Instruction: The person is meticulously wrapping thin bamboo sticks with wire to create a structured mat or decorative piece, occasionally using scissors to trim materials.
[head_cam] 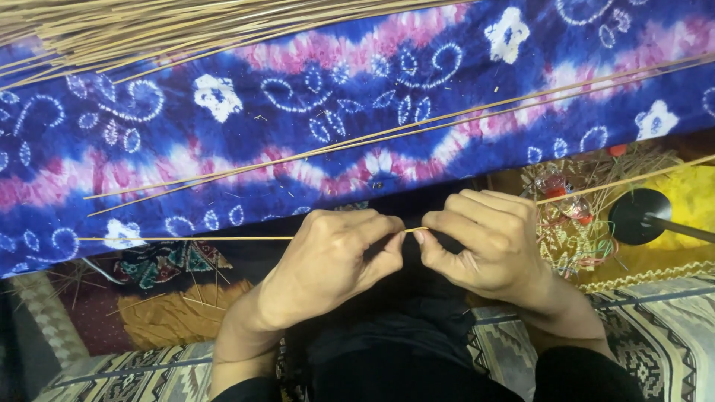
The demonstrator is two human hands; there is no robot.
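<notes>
My left hand [335, 257] and my right hand [484, 242] meet at the middle of the view, fingertips almost touching. Both pinch one long thin tan stick [186, 238] that runs level to the left from my left hand and slants up to the right edge past my right hand. The stick passes between thumb and fingers of each hand. Behind them a blue and pink tie-dyed cloth [223, 156] with white flower shapes is spread out. Two more thin sticks [357, 141] lie slanted across it.
A bundle of several tan sticks [149, 30] lies along the top left. A black round object on a rod [639, 216] sits at right, next to a yellow cloth [689, 197] and a tangle of coloured threads [573, 223]. Patterned mats [655, 327] lie below.
</notes>
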